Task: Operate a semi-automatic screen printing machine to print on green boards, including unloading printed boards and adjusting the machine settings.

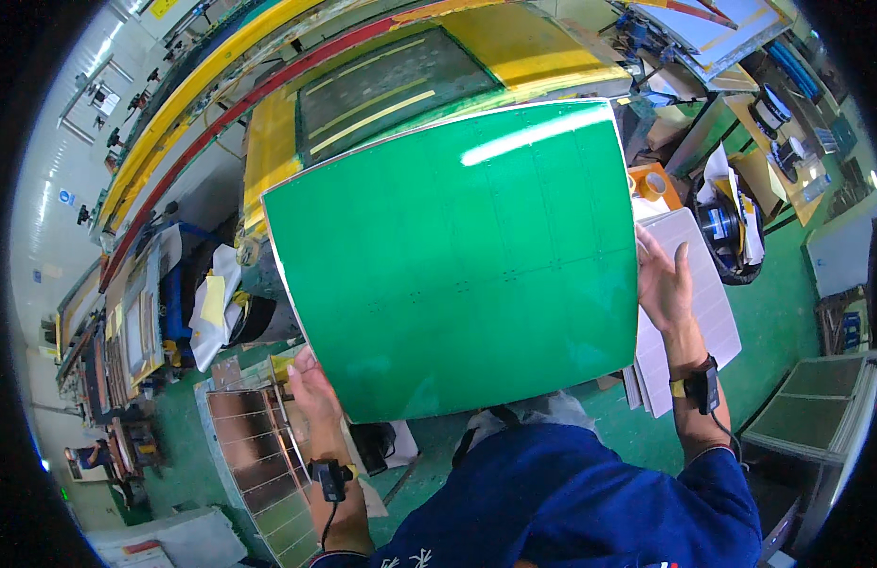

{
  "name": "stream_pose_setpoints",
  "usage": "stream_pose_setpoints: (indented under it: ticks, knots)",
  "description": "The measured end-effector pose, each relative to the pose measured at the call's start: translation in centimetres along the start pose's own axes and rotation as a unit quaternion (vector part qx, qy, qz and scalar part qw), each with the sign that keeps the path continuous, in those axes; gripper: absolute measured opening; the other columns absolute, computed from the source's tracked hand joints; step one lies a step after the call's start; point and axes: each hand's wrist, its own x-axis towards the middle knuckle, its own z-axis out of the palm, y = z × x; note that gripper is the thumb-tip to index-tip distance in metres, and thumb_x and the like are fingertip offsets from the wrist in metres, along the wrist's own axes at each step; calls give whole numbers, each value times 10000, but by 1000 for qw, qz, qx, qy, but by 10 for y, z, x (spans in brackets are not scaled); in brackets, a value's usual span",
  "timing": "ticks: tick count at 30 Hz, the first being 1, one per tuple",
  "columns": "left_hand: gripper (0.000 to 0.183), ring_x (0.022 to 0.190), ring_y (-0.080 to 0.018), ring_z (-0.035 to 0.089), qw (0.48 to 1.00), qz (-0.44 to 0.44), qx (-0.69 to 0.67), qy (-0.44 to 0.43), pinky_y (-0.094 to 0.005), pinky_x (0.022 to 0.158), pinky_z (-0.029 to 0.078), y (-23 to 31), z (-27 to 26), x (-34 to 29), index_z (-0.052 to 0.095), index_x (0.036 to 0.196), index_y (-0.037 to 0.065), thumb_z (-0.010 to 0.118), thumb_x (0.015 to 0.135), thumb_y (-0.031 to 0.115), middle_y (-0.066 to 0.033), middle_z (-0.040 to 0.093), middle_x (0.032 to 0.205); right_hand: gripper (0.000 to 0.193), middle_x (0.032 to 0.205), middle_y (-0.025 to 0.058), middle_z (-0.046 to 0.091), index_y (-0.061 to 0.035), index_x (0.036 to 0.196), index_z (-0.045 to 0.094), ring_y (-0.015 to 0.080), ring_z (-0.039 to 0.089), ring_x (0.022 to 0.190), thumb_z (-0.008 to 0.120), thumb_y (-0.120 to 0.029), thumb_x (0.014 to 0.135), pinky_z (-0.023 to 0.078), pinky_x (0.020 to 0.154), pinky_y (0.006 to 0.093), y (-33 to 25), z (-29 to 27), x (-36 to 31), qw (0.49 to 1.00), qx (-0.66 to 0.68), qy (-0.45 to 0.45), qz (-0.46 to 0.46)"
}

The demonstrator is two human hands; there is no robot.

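A large glossy green sheet (457, 265) with a thin white border fills the middle of the view, tilted in front of me. Faint lines and small dark marks run across it, and a bright light streak reflects near its far edge. At the sheet's near left corner, my left hand (315, 383) grips the edge, its fingers partly hidden by the sheet. My right hand (664, 284) supports the right edge with its thumb raised off the surface and its fingers at the rim, partly behind it. Both hands bear the sheet between them.
Beyond the sheet stands a yellow-framed printing screen (542, 47) on a table. A stack of pale sheets (689, 275) lies to the right, near a roll of tape (652, 186) and a black bin (741, 270). A rack with brown panels (254, 445) is at lower left.
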Motion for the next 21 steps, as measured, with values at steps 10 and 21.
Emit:
stream_pose_setpoints:
  ticks: [10,21]
  knots:
    - [758,1218,-249,489,996,-63,69,-7,-386,1054,325,7,-24,4,476,1326,-75,312,998,588,-164,550,1304,980,1556,185,257,31,1498,245,299,268,1423,336,-743,904,215,1173,431,-1,17,-5,996,-72,-11,-55]
    - [666,857,-162,612,978,-138,151,29,-303,783,477,40,-24,17,638,1137,-39,328,1024,539,-84,675,956,834,1546,156,313,-3,1501,266,274,297,1419,221,-653,981,203,1180,391,7,-7,10,999,18,-5,-27]
